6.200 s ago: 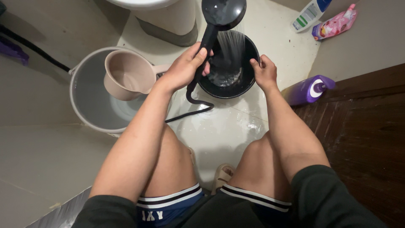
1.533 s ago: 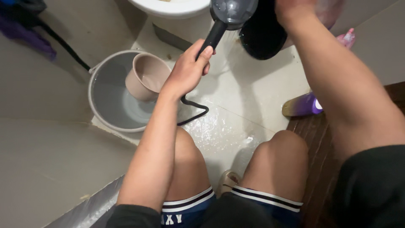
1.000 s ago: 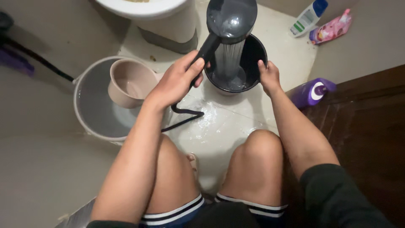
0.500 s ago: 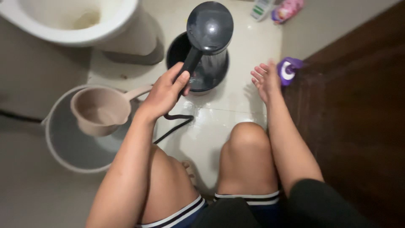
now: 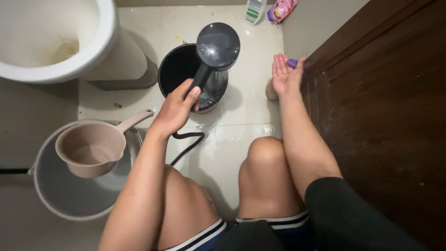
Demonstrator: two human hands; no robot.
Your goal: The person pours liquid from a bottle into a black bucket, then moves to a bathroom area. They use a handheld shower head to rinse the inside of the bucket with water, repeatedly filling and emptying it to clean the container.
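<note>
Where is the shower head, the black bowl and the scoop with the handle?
shower head [image 5: 218, 45], head view, on its round back.
black bowl [image 5: 179, 69], head view, on its dark inside wall.
scoop [image 5: 90, 148], head view, on its inside.

A white toilet [image 5: 55, 42] stands top left. A beige dipper [image 5: 90, 151] sits in the grey bucket [image 5: 69, 204]. Two bottles [image 5: 274, 9] lie beyond.

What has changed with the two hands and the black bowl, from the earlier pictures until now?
The right hand let go of the round black bowl rim and moved right to the purple bottle by the brown wooden door. The left hand still grips the black shower head, spraying into the bowl.
</note>
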